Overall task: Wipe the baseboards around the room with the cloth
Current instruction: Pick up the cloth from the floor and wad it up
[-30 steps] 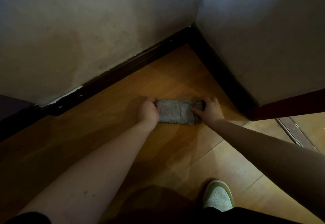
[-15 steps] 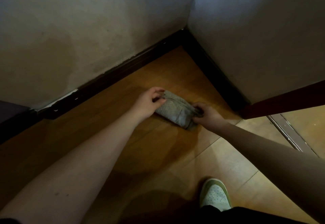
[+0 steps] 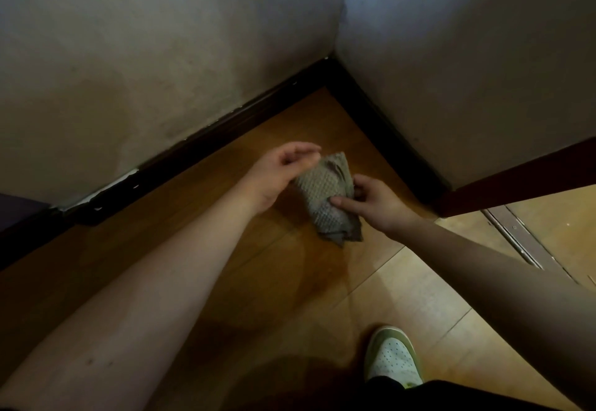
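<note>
Cloth (image 3: 329, 194) folded into a pad, pinched by right hand (image 3: 374, 202) above floor; left hand (image 3: 277, 175) just beside it, fingers relaxed, holding nothing; likely readying a wiping face; baseboard (image 3: 225, 126) beyond both hands

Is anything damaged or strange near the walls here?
Yes. The dark baseboard on the left wall has chipped white patches along its top edge, where paint or plaster seems broken. The wall above looks stained.

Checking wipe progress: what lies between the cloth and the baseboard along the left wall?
In the head view, only bare wooden floor separates the cloth from the baseboard; they are apart.
</note>
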Tool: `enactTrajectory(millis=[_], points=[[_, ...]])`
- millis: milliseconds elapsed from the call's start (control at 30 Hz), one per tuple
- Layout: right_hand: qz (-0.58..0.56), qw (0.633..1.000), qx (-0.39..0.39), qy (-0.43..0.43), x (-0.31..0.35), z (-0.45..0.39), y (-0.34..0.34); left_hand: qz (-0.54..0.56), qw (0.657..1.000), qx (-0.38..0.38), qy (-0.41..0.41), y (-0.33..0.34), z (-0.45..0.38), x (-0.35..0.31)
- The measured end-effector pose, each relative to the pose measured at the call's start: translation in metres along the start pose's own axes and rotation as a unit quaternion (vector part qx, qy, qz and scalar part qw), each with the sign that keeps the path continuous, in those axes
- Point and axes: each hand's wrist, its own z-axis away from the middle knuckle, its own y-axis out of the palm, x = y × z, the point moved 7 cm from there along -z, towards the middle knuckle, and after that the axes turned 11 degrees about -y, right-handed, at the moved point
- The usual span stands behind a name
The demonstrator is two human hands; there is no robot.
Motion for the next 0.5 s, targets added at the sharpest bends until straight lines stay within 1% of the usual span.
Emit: enactTrajectory(millis=[33,67,167,267,333,367,433,500], points=[[-0.038,0.999,-0.008,0.001,0.002,0.001,-0.001,0.051,0.998,0.007,-0.038,0.0,-0.001,0.008],[-0.081,0.997,-0.013,0.005,0.004,0.001,-0.001,0.075,0.994,0.012,-0.076,0.002,-0.001,0.015],[-0.194,0.981,-0.027,0.016,0.007,0.001,0.002,0.07,0.986,0.039,-0.148,0.016,0.001,0.036],[-0.223,0.973,-0.062,0.015,0.009,0.0,0.002,0.071,0.986,0.055,-0.138,0.027,0.0,0.042],[-0.235,0.967,-0.093,0.015,0.007,0.001,-0.001,0.068,0.99,0.039,-0.121,0.025,0.0,0.037],[-0.238,0.966,-0.104,0.013,0.006,0.001,-0.003,0.043,0.992,0.027,-0.112,0.022,-0.001,0.034],[-0.224,0.969,-0.099,0.008,0.006,0.001,-0.005,-0.024,0.996,0.011,-0.084,0.018,-0.002,0.03],[-0.195,0.979,-0.06,0.003,0.008,0.002,-0.001,-0.057,0.997,-0.008,-0.056,0.014,0.0,0.025]])
